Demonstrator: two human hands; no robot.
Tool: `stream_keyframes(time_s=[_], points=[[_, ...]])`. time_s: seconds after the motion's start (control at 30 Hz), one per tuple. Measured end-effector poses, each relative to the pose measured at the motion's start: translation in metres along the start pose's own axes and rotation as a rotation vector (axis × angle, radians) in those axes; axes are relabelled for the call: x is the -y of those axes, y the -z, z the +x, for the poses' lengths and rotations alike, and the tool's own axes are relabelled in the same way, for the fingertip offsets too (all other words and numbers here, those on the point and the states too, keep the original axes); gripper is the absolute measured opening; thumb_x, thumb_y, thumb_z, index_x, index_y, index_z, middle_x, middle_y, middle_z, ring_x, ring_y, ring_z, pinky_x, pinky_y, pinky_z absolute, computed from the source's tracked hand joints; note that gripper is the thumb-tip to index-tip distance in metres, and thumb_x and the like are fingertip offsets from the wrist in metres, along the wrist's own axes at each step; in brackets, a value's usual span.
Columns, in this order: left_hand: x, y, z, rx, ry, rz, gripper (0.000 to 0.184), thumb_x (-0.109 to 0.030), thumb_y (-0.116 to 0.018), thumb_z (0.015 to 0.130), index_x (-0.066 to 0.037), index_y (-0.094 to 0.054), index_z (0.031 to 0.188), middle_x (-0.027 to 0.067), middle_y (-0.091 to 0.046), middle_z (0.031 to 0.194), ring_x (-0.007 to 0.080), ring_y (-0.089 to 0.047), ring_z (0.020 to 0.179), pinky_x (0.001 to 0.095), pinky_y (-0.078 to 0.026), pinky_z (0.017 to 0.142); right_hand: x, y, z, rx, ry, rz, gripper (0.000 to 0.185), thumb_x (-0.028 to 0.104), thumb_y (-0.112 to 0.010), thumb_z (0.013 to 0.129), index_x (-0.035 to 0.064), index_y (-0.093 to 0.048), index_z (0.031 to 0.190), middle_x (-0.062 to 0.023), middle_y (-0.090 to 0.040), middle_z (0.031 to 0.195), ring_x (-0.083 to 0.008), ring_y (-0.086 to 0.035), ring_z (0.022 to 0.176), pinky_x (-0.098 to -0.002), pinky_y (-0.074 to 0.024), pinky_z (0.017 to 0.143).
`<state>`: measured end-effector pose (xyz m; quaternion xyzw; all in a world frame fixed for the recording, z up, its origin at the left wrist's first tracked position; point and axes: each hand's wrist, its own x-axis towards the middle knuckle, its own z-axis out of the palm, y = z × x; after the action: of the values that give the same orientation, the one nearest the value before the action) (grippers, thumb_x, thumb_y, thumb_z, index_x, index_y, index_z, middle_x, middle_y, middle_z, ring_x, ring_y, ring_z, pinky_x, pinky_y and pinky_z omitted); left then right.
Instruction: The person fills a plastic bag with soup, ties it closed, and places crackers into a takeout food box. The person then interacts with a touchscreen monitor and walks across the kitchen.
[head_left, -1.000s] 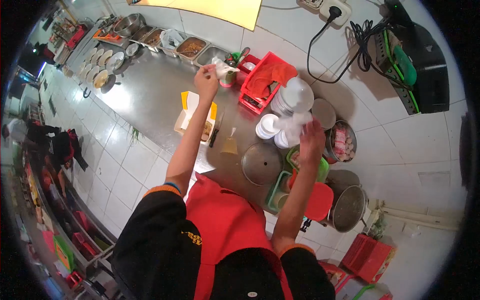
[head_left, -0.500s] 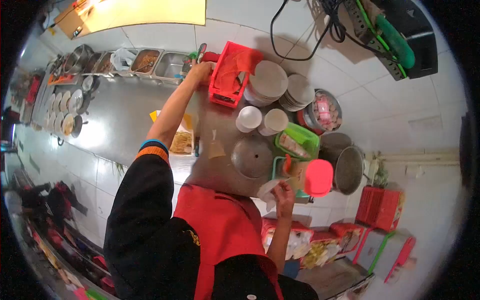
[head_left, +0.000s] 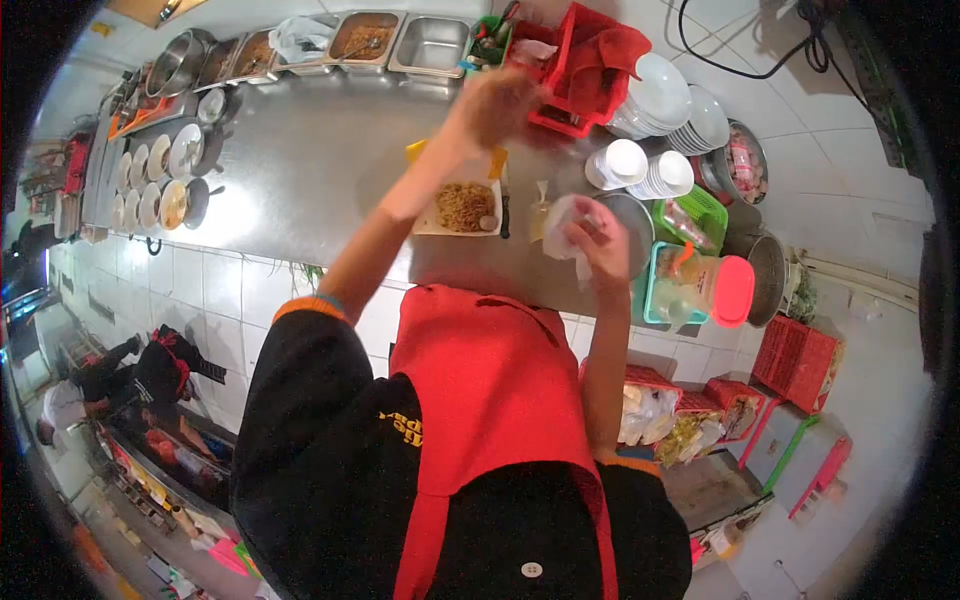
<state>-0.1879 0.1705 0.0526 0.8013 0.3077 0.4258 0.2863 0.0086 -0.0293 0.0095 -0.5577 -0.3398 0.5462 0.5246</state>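
Observation:
My left hand (head_left: 492, 108) is smeared by motion above the steel counter (head_left: 330, 150), just left of the red basket (head_left: 590, 80); whether it holds anything does not show. Below it lies an open takeaway box (head_left: 426, 222) with noodles (head_left: 462, 206) and a round brown piece inside. A knife (head_left: 505, 212) lies along the box's right side. My right hand (head_left: 602, 243) pinches a thin, whitish clear plastic bag (head_left: 566, 222) over the counter, beside a metal lid (head_left: 632, 215). A small bag of yellowish liquid (head_left: 539, 218) lies between knife and right hand.
Food trays (head_left: 365, 38) line the wall. White cups (head_left: 618, 163), stacked plates (head_left: 660, 92), a green basket (head_left: 697, 215) and a red-lidded jar (head_left: 733, 291) stand right. Several small plates (head_left: 150, 205) lie far left. A person (head_left: 160, 370) is at the lower left.
My left hand has left the spot beside the red basket and come over the counter near the box. My right hand has risen from the counter's front edge with the plastic bag. The view has shifted.

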Motion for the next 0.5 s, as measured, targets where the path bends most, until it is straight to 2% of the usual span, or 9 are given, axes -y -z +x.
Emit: stream_keyframes(time_s=[0.03, 0.07, 0.1, 0.17, 0.2, 0.27, 0.37, 0.43, 0.5], points=[[-0.004, -0.007, -0.031, 0.059, 0.229, -0.250, 0.023, -0.023, -0.074, 0.083, -0.009, -0.068, 0.101, 0.0042, -0.068, 0.092, 0.0168, -0.062, 0.074, 0.0302, -0.048, 0.061, -0.003, -0.012, 0.007, 0.064, -0.011, -0.093, 0.040, 0.004, -0.069, 0.084, 0.0032, -0.057, 0.123, -0.0042, -0.062, 0.108, -0.0121, -0.062, 0.090, -0.0263, -0.0529, 0.077], [-0.018, -0.007, -0.060, 0.093, 0.258, -0.256, 0.031, -0.024, -0.076, 0.081, -0.008, -0.066, 0.105, 0.0045, -0.067, 0.092, 0.0140, -0.060, 0.073, 0.0295, -0.049, 0.062, -0.005, -0.023, 0.017, 0.132, -0.019, -0.186, 0.040, 0.004, -0.069, 0.084, 0.0033, -0.057, 0.122, -0.0035, -0.063, 0.106, -0.0107, -0.062, 0.089, -0.0245, -0.0523, 0.076], [-0.029, -0.007, -0.087, 0.126, 0.288, -0.261, 0.038, -0.025, -0.078, 0.079, -0.007, -0.064, 0.110, 0.0049, -0.067, 0.093, 0.0112, -0.058, 0.072, 0.0287, -0.049, 0.062, -0.026, -0.029, 0.029, 0.195, 0.009, -0.142, 0.041, 0.004, -0.070, 0.084, 0.0035, -0.057, 0.123, -0.0035, -0.064, 0.103, -0.0093, -0.062, 0.086, -0.0231, -0.0515, 0.075], [-0.016, -0.014, -0.137, 0.305, 0.466, -0.263, 0.046, -0.022, -0.077, 0.081, -0.003, -0.058, 0.119, 0.0095, -0.067, 0.099, 0.0158, -0.064, 0.086, 0.0301, -0.054, 0.076, -0.029, -0.052, 0.035, 0.258, 0.035, -0.195, 0.041, 0.005, -0.070, 0.084, 0.0035, -0.057, 0.123, -0.0036, -0.064, 0.103, -0.0094, -0.062, 0.086, -0.0232, -0.0514, 0.074], [-0.003, -0.019, -0.156, 0.293, 0.474, -0.263, 0.046, -0.022, -0.077, 0.081, -0.003, -0.058, 0.119, 0.0095, -0.067, 0.099, 0.0158, -0.064, 0.086, 0.0301, -0.054, 0.076, -0.030, -0.062, 0.038, 0.317, 0.061, -0.247, 0.042, 0.005, -0.070, 0.084, 0.0034, -0.057, 0.123, -0.0037, -0.064, 0.103, -0.0094, -0.062, 0.085, -0.0233, -0.0513, 0.074], [0.020, -0.020, -0.189, 0.072, 0.712, -0.697, 0.047, -0.022, -0.079, 0.079, -0.002, -0.059, 0.118, 0.0074, -0.067, 0.099, 0.0146, -0.064, 0.087, 0.0303, -0.054, 0.075, -0.052, -0.070, 0.044, 0.354, 0.030, -0.217, 0.043, 0.006, -0.072, 0.083, 0.0033, -0.056, 0.123, -0.0039, -0.064, 0.104, -0.0093, -0.063, 0.087, -0.0234, -0.0513, 0.073], [0.042, 0.002, -0.215, -0.093, 0.845, -0.746, 0.046, -0.021, -0.079, 0.080, -0.001, -0.060, 0.116, 0.0066, -0.066, 0.101, 0.0139, -0.064, 0.088, 0.0288, -0.054, 0.074, -0.073, -0.085, 0.040, 0.383, -0.014, -0.208, 0.050, 0.004, -0.072, 0.083, 0.0014, -0.052, 0.128, -0.0057, -0.062, 0.111, -0.0118, -0.062, 0.089, -0.0243, -0.0517, 0.081], [0.059, 0.007, -0.231, -0.117, 0.926, -0.702, 0.047, -0.021, -0.078, 0.081, 0.000, -0.058, 0.118, 0.0068, -0.066, 0.100, 0.0137, -0.064, 0.087, 0.0291, -0.055, 0.073, -0.092, -0.088, 0.039, 0.446, -0.168, -0.254, 0.042, 0.011, -0.074, 0.082, 0.0030, -0.059, 0.120, -0.0030, -0.065, 0.102, -0.0096, -0.062, 0.086, -0.0250, -0.0503, 0.073], [0.066, 0.013, -0.238, -0.124, 1.005, -0.670, 0.047, -0.021, -0.076, 0.082, 0.000, -0.057, 0.120, 0.0070, -0.067, 0.099, 0.0136, -0.064, 0.086, 0.0294, -0.055, 0.073, -0.111, -0.090, 0.042, 0.427, -0.096, -0.342, 0.037, 0.012, -0.076, 0.080, 0.0042, -0.063, 0.114, -0.0029, -0.065, 0.101, -0.0112, -0.062, 0.085, -0.0262, -0.0500, 0.072]])
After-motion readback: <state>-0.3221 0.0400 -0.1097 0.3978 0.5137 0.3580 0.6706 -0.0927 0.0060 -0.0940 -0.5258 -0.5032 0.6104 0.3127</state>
